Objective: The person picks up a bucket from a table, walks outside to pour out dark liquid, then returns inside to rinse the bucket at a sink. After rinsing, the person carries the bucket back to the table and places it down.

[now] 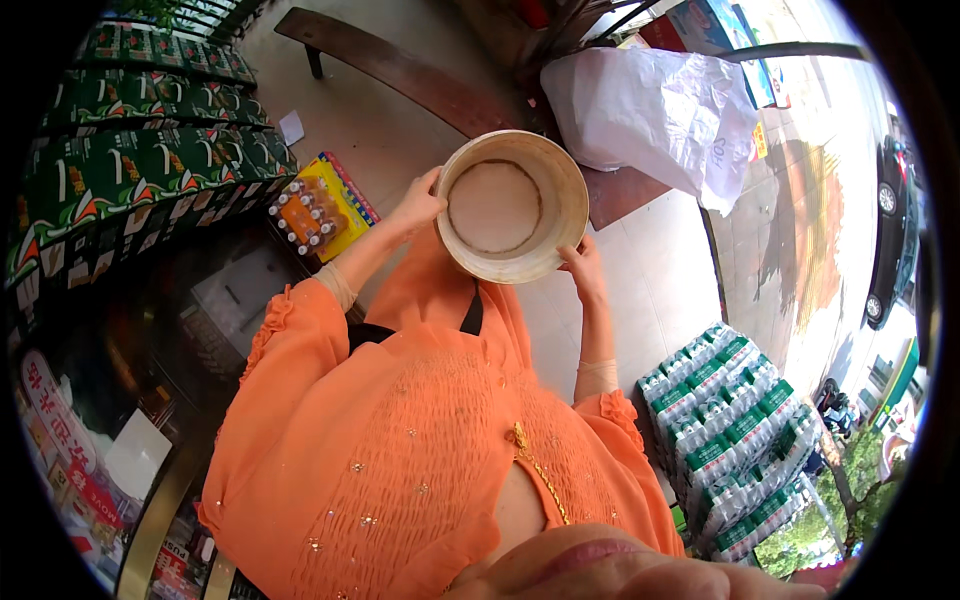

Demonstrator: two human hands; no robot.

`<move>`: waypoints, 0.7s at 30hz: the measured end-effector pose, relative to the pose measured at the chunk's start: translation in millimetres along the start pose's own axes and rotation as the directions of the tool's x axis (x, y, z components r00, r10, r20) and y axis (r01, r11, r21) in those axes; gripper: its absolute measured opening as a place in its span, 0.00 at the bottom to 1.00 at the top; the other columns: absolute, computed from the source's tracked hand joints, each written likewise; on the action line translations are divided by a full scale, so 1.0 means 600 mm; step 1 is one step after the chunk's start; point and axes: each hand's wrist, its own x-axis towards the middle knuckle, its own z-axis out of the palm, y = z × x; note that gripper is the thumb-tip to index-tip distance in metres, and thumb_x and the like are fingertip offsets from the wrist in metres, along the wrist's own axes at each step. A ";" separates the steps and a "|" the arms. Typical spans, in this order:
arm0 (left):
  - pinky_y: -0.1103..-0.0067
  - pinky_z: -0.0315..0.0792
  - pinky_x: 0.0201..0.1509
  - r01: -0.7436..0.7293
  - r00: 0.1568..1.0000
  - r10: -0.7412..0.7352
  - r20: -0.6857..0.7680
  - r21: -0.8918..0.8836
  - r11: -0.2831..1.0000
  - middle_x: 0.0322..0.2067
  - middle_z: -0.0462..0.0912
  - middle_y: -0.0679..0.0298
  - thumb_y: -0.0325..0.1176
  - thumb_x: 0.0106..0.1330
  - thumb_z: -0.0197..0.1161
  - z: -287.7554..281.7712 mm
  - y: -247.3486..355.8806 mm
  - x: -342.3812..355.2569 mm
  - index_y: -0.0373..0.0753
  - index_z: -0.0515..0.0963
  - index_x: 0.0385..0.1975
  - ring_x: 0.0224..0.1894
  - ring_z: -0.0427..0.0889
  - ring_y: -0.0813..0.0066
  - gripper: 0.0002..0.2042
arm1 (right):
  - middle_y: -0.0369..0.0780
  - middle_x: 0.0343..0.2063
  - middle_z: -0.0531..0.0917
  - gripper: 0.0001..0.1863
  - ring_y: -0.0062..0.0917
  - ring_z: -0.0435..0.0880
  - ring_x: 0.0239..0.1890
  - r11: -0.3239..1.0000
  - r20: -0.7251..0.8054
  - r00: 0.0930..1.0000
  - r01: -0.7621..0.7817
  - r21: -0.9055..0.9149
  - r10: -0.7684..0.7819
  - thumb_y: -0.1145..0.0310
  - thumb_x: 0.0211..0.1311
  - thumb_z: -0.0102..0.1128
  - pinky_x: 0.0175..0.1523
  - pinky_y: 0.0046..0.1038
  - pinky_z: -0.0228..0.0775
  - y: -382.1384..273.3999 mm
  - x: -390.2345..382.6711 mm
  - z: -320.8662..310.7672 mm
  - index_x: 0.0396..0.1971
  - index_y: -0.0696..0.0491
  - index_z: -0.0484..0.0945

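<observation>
Both my hands grip a round, off-white plastic bucket (pixel 566 190) by its rim, holding it in front of my body. Its mouth is turned up toward me, so the pale bottom shows with a brownish ring of grime around it; nothing is seen lying inside. My left hand (pixel 418 204) is closed on the left side of the rim, with the fingers partly hidden behind the wall. At the lower right of the rim, my right hand (pixel 583 268) pinches the edge, its thumb near the inside. Orange sleeves cover my upper arms.
A long reddish-brown bench (pixel 400 72) runs beyond the bucket, with a large white sack (pixel 650 120) on its right part. Green cartons (pixel 150 165) are stacked at left, beside a pack of orange drink bottles (pixel 305 220). Bottled-water packs (pixel 725 430) are piled at lower right.
</observation>
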 end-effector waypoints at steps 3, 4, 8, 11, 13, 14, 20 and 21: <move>0.82 0.68 0.38 0.024 0.999 -0.020 -0.029 0.110 0.994 0.32 0.74 0.62 0.22 0.49 0.51 -0.025 -0.035 0.108 0.39 0.67 0.51 0.35 0.72 0.76 0.24 | 0.38 0.35 0.75 0.20 0.21 0.76 0.35 0.996 -0.033 0.997 -0.076 0.037 0.077 0.69 0.48 0.52 0.35 0.24 0.71 -0.033 0.074 0.027 0.43 0.58 0.68; 0.81 0.67 0.40 0.049 0.999 -0.047 -0.023 0.114 0.992 0.32 0.73 0.60 0.22 0.49 0.51 -0.032 -0.035 0.141 0.39 0.67 0.51 0.36 0.71 0.75 0.24 | 0.38 0.36 0.75 0.20 0.21 0.75 0.35 0.993 -0.049 0.993 -0.105 0.059 0.108 0.69 0.47 0.52 0.36 0.23 0.71 -0.037 0.097 0.034 0.43 0.57 0.68; 0.78 0.66 0.46 0.152 0.988 -0.151 -0.016 0.139 0.979 0.36 0.69 0.56 0.25 0.52 0.54 -0.055 -0.014 0.240 0.41 0.66 0.52 0.40 0.69 0.69 0.23 | 0.39 0.39 0.74 0.22 0.23 0.75 0.39 0.979 -0.031 0.979 -0.199 0.040 0.201 0.69 0.49 0.53 0.41 0.25 0.70 -0.050 0.205 0.051 0.47 0.56 0.65; 0.77 0.64 0.49 0.186 0.982 -0.183 -0.043 0.116 0.976 0.40 0.65 0.54 0.27 0.53 0.56 -0.075 -0.028 0.306 0.44 0.64 0.55 0.42 0.67 0.66 0.25 | 0.39 0.41 0.73 0.23 0.23 0.74 0.40 0.974 -0.007 0.976 -0.217 0.060 0.218 0.71 0.50 0.54 0.44 0.25 0.69 -0.044 0.282 0.066 0.48 0.57 0.64; 0.73 0.65 0.52 0.240 0.971 -0.239 -0.021 0.117 0.964 0.44 0.63 0.52 0.25 0.51 0.55 -0.087 -0.035 0.344 0.46 0.62 0.56 0.48 0.65 0.59 0.28 | 0.40 0.40 0.74 0.22 0.24 0.75 0.40 0.974 -0.015 0.975 -0.219 0.056 0.220 0.72 0.50 0.54 0.44 0.26 0.70 -0.039 0.323 0.078 0.47 0.59 0.63; 0.71 0.65 0.53 0.264 0.964 -0.265 -0.009 0.121 0.957 0.46 0.61 0.50 0.23 0.49 0.54 -0.094 -0.037 0.360 0.47 0.61 0.57 0.50 0.64 0.56 0.30 | 0.41 0.39 0.74 0.22 0.24 0.75 0.40 0.974 -0.020 0.975 -0.218 0.057 0.220 0.72 0.50 0.54 0.43 0.26 0.70 -0.036 0.340 0.085 0.46 0.60 0.63; 0.72 0.64 0.54 0.259 0.966 -0.259 -0.009 0.048 0.965 0.45 0.63 0.53 0.22 0.48 0.54 -0.120 -0.057 0.409 0.46 0.62 0.57 0.52 0.64 0.57 0.31 | 0.41 0.42 0.73 0.24 0.24 0.73 0.42 0.965 0.018 0.967 -0.256 0.060 0.256 0.75 0.51 0.54 0.46 0.26 0.69 -0.065 0.371 0.115 0.49 0.60 0.60; 0.72 0.64 0.53 0.248 0.969 -0.248 -0.016 0.066 0.966 0.44 0.63 0.53 0.22 0.47 0.53 -0.121 -0.061 0.410 0.46 0.62 0.56 0.51 0.64 0.57 0.31 | 0.42 0.43 0.72 0.24 0.25 0.73 0.43 0.964 0.021 0.965 -0.263 0.048 0.262 0.75 0.51 0.54 0.46 0.27 0.69 -0.065 0.368 0.117 0.50 0.60 0.59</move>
